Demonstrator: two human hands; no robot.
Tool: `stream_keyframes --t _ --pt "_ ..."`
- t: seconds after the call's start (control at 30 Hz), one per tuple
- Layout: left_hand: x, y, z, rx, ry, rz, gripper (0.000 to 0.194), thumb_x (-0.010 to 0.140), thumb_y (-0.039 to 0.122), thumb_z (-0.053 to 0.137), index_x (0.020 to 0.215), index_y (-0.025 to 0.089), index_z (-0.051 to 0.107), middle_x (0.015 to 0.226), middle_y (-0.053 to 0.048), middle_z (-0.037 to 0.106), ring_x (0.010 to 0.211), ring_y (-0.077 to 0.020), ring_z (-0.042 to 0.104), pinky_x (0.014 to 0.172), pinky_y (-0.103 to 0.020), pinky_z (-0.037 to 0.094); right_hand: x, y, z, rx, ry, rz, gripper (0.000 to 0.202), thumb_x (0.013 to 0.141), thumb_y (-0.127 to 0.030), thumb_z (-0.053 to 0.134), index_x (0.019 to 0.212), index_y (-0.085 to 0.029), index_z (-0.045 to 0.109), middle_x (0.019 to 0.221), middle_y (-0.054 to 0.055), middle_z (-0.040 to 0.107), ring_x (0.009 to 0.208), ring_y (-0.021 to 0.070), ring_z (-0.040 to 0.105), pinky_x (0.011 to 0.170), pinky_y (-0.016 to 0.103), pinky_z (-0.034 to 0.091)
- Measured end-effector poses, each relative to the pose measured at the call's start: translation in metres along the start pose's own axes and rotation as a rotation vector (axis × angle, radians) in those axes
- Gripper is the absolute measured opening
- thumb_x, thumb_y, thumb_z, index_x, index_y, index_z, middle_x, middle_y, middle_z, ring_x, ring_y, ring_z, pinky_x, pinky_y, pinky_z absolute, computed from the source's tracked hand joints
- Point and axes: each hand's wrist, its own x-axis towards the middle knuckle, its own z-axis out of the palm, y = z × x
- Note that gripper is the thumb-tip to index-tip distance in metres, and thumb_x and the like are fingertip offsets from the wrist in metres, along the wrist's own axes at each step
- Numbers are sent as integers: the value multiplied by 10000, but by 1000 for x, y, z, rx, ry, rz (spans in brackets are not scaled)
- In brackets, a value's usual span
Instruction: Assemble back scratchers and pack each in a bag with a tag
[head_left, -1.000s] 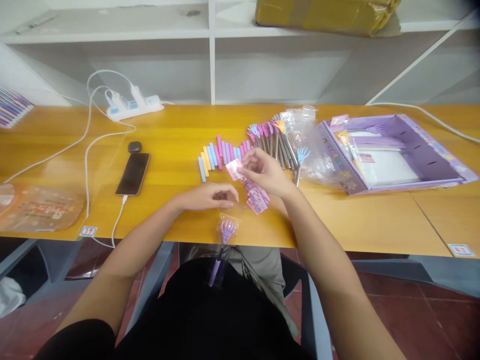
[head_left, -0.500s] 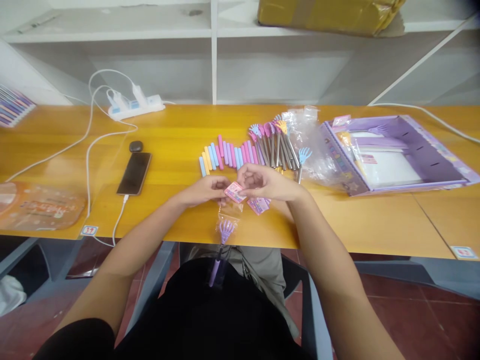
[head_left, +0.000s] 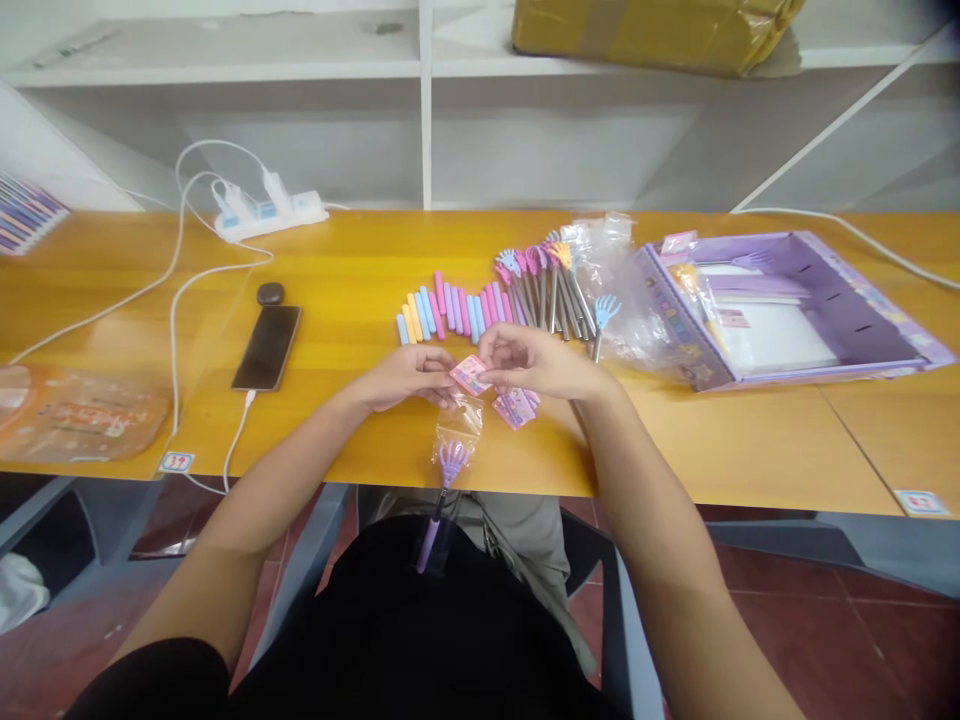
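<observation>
My right hand [head_left: 529,362] pinches a small pink printed card [head_left: 470,374] above the table edge. Close on its left, my left hand [head_left: 411,378] has its fingertips closed at the top of a clear plastic bag [head_left: 459,420]. Inside that bag lies a purple hand-shaped back scratcher [head_left: 452,462], its handle hanging over the table edge towards my lap. More printed cards [head_left: 516,407] lie on the table under my right hand. Just beyond my hands are a row of coloured handle grips [head_left: 454,308] and a pile of back scratchers [head_left: 551,285] with metal rods.
A purple display box [head_left: 799,345] stands on the right, with clear plastic bags [head_left: 611,260] beside it. On the left are a phone [head_left: 268,347] on a charging cable, a black earbud case [head_left: 271,293], a power strip [head_left: 274,212] and an orange plastic pouch [head_left: 90,412].
The card in my right hand has shifted slightly up, and the bag's top edge shows more clearly below my left fingertips. The things on the table have not moved.
</observation>
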Motion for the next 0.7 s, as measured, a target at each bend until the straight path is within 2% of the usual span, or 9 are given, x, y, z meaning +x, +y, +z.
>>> stream_keyframes --t 0.17,0.33,0.5,0.7 --pt "-1 1 3 -39 -9 8 410 845 343 962 1070 95 725 926 -117 812 788 -198 820 747 -308 685 0 4 -1 33 -66 85 408 899 -433 889 1056 -232 571 876 2 731 786 165 728 715 322 606" --pt "1 -3 1 -51 -17 15 392 869 358 945 1050 113 698 919 -102 804 816 -209 825 765 -329 692 2 8 0 61 -102 113 454 865 -434 916 994 -238 527 842 -10 725 728 157 734 637 296 581" --pt "1 -5 2 -36 -22 40 338 896 330 916 1045 118 700 953 -94 796 854 -186 813 794 -315 682 2 8 1 73 -87 111 488 823 -435 953 970 -234 534 869 4 752 822 174 763 704 306 612" --pt "0 -1 1 47 0 50 377 882 372 918 1050 123 690 889 -81 785 803 -185 792 756 -312 657 3 8 1 11 -96 72 382 858 -442 923 1029 -217 666 895 17 773 784 156 731 724 321 611"
